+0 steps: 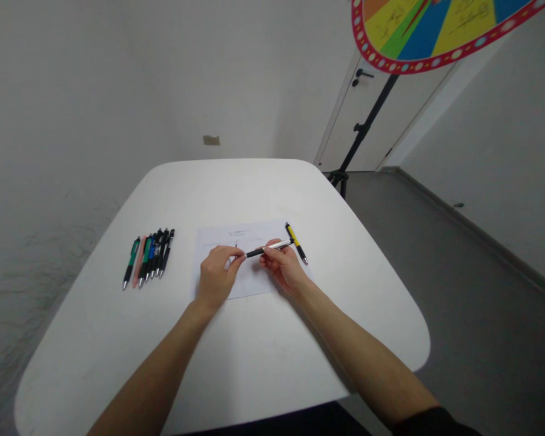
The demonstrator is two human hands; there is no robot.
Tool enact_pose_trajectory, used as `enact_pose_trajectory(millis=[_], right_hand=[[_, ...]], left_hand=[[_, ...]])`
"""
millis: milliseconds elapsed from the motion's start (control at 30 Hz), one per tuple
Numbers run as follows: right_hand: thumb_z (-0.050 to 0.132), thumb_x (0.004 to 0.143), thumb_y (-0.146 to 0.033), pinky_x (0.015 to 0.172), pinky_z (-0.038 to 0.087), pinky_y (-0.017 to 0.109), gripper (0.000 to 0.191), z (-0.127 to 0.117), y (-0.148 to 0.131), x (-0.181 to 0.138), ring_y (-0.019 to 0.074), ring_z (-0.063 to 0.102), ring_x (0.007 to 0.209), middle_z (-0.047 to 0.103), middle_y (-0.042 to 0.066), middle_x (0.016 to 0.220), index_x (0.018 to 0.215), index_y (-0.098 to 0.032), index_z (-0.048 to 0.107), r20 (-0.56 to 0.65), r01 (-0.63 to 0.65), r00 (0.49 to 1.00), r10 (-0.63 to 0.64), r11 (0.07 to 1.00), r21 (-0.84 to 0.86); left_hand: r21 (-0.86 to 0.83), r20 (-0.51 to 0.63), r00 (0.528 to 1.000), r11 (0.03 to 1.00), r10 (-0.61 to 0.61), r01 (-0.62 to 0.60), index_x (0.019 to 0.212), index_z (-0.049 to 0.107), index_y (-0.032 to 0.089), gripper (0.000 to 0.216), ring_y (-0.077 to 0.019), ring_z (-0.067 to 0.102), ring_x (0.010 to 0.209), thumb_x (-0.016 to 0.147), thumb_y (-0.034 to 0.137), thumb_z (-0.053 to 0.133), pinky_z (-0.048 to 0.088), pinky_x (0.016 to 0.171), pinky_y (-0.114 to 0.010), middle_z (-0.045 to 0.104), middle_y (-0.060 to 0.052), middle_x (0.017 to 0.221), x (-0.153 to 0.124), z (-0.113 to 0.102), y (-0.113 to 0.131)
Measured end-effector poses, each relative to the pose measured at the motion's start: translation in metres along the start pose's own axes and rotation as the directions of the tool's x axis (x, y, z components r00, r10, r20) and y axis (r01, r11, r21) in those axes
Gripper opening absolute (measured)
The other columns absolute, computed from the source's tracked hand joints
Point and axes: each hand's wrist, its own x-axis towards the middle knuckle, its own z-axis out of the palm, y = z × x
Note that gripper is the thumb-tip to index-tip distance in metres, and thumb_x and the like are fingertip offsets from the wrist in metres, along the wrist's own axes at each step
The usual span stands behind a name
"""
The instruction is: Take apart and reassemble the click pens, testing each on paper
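Both my hands hold a black and white pen (269, 247) level above a sheet of paper (249, 257) on the white table (227, 339). My left hand (217, 278) pinches the pen's black tip end. My right hand (283, 267) grips its middle, fingers curled round it. A yellow and black pen (296, 243) lies on the paper just right of my right hand.
Several pens (148, 259) in green, pink, blue and black lie in a row on the table's left. A colourful prize wheel (436, 30) on a black stand (361, 136) rises beyond the table's far right corner, in front of a white door (367, 115).
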Motion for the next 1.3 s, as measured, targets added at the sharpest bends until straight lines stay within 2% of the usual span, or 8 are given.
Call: enact_pose_trajectory(millis=[167, 300, 433, 533, 667, 1000, 1167, 1300], right_hand=[[0.081, 0.063, -0.021, 0.052, 0.051, 0.018, 0.025, -0.002, 0.0, -0.001, 0.0082, 0.06, 0.056, 0.066, -0.003, 0.066, 0.076, -0.019, 0.059, 0.01, -0.12, 0.993, 0.119, 0.986, 0.113], [0.076, 0.069, -0.015, 0.051, 0.051, 0.016, 0.019, -0.008, 0.0, 0.005, 0.0069, 0.06, 0.053, 0.069, -0.003, 0.067, 0.076, -0.019, 0.059, -0.003, -0.179, 0.982, 0.187, 0.946, 0.271], [0.071, 0.075, -0.012, 0.051, 0.053, 0.017, 0.012, -0.012, -0.001, 0.01, 0.0076, 0.061, 0.053, 0.072, 0.001, 0.071, 0.074, -0.017, 0.059, -0.001, -0.203, 0.976, 0.218, 0.91, 0.362], [0.069, 0.078, -0.012, 0.051, 0.052, 0.016, 0.011, -0.013, -0.001, 0.011, 0.0072, 0.061, 0.053, 0.072, 0.001, 0.069, 0.073, -0.016, 0.06, -0.008, -0.211, 0.973, 0.232, 0.898, 0.386], [0.067, 0.08, -0.012, 0.05, 0.052, 0.015, 0.009, -0.012, -0.002, 0.01, 0.0071, 0.061, 0.053, 0.071, 0.001, 0.068, 0.073, -0.015, 0.061, -0.001, -0.228, 0.968, 0.252, 0.877, 0.423], [0.069, 0.08, -0.015, 0.05, 0.051, 0.015, 0.009, -0.012, -0.002, 0.01, 0.007, 0.06, 0.053, 0.07, 0.001, 0.068, 0.074, -0.015, 0.063, 0.024, -0.221, 0.972, 0.233, 0.88, 0.421], [0.07, 0.079, -0.015, 0.051, 0.051, 0.017, 0.009, -0.012, -0.002, 0.01, 0.0078, 0.061, 0.053, 0.07, 0.0, 0.067, 0.073, -0.016, 0.063, 0.003, -0.2, 0.976, 0.218, 0.89, 0.41], [0.072, 0.076, -0.016, 0.051, 0.052, 0.017, 0.01, -0.013, -0.001, 0.011, 0.0079, 0.06, 0.053, 0.071, 0.0, 0.068, 0.073, -0.017, 0.063, 0.005, -0.19, 0.979, 0.204, 0.902, 0.387]], left_hand=[[0.059, -0.014, 1.0, 0.998, -0.012, 0.012, 0.083, 0.064, 0.02, 0.013, -0.0175, 0.063, 0.08, 0.087, 0.031, 0.061, 0.049, 0.078, -0.032, 0.07, -0.002, 0.081, 0.0, -0.002, -0.001], [0.236, -0.005, 0.999, 0.971, -0.046, 0.046, 0.085, 0.064, 0.02, 0.011, -0.0228, 0.06, 0.089, 0.087, 0.029, 0.059, 0.045, 0.084, -0.04, 0.07, -0.005, 0.087, 0.0, -0.003, -0.006], [0.444, 0.099, 0.993, 0.896, -0.07, 0.019, 0.081, 0.067, 0.021, 0.009, -0.0304, 0.056, 0.102, 0.08, 0.029, 0.067, 0.04, 0.09, -0.05, 0.068, -0.01, 0.103, -0.004, 0.0, -0.01], [0.522, 0.186, 0.978, 0.853, -0.089, -0.022, 0.077, 0.067, 0.019, 0.012, -0.0349, 0.052, 0.109, 0.077, 0.032, 0.068, 0.037, 0.095, -0.056, 0.066, -0.014, 0.112, -0.008, 0.002, -0.01], [0.554, 0.247, 0.964, 0.831, -0.099, -0.057, 0.076, 0.067, 0.018, 0.013, -0.0359, 0.052, 0.112, 0.078, 0.031, 0.066, 0.034, 0.099, -0.059, 0.065, -0.014, 0.115, -0.008, 0.004, -0.009], [0.547, 0.301, 0.952, 0.829, -0.061, -0.12, 0.074, 0.068, 0.019, 0.006, -0.0343, 0.053, 0.11, 0.076, 0.023, 0.064, 0.032, 0.102, -0.061, 0.067, -0.012, 0.112, -0.005, 0.006, 0.002], [0.503, 0.385, 0.923, 0.843, -0.021, -0.19, 0.073, 0.07, 0.018, 0.009, -0.0339, 0.054, 0.107, 0.075, 0.016, 0.061, 0.031, 0.103, -0.062, 0.068, -0.013, 0.105, -0.002, 0.005, 0.009], [0.544, 0.455, 0.89, 0.79, 0.006, -0.284, 0.077, 0.071, 0.017, 0.016, -0.0321, 0.055, 0.099, 0.077, 0.012, 0.056, 0.032, 0.102, -0.06, 0.068, -0.013, 0.093, 0.0, 0.005, 0.016]])
